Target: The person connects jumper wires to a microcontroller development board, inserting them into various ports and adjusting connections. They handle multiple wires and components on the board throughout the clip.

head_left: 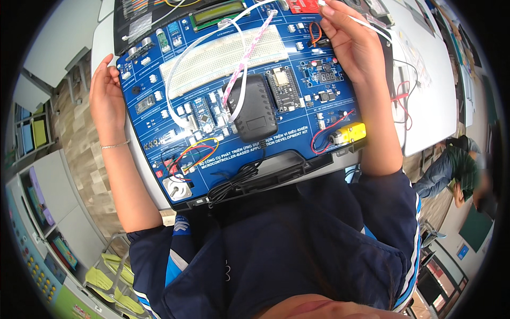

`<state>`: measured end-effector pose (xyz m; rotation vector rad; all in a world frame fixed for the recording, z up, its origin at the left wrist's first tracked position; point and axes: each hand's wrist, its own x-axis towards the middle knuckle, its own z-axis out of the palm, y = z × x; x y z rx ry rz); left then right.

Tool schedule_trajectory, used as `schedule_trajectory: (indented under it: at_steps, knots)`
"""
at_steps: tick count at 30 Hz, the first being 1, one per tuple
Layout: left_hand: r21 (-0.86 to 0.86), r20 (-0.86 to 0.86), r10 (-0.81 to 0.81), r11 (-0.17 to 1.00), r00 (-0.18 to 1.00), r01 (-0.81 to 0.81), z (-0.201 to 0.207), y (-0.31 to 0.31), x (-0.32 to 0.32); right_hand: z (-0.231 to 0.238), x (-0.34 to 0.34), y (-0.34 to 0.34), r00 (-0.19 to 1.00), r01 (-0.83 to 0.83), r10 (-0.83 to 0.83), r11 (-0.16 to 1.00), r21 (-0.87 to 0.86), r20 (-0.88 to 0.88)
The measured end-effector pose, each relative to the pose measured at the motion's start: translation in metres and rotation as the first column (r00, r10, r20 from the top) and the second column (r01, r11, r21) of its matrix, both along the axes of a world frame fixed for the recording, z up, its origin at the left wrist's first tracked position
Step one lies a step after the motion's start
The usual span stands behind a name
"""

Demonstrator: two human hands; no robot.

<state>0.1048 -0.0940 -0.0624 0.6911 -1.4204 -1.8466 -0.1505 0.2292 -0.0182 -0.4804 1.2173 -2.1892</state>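
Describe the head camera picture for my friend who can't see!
A person's bare right hand pinches a small white connector near the far edge of a blue rectangular electronics board; the left hand is at its left edge. A black plastic adapter and white rectangular breadboard lie on it.

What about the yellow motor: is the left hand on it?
No, the left hand is at the blue board's left edge, while the yellow motor sits near its lower right corner.
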Motion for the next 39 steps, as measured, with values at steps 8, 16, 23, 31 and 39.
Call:
schedule_trajectory:
  at_steps: [8,16,23,31,39]
  knots:
    - [-0.012,0.052,0.003,1.0,0.999,-0.002,0.002,0.002,0.001,0.003,0.003,0.001,0.998,0.017,-0.017,1.0,0.014,0.053]
    - [-0.019,0.04,-0.026,0.999,0.999,0.027,-0.001,-0.002,0.004,0.005,0.003,-0.001,0.999,-0.026,0.025,0.999,0.029,0.024]
    - [-0.006,0.025,-0.018,1.0,1.0,0.018,-0.001,-0.002,0.002,0.008,0.006,0.001,0.999,-0.042,0.041,0.999,0.027,0.019]
    - [-0.008,-0.036,-0.029,1.0,0.999,0.029,-0.004,-0.003,0.002,-0.011,-0.011,0.011,0.996,0.032,-0.027,0.997,0.064,-0.08]
    - [-0.007,-0.042,-0.073,0.997,0.996,0.073,-0.01,-0.009,0.008,-0.007,-0.012,0.013,0.997,0.043,-0.035,0.99,0.132,-0.065]
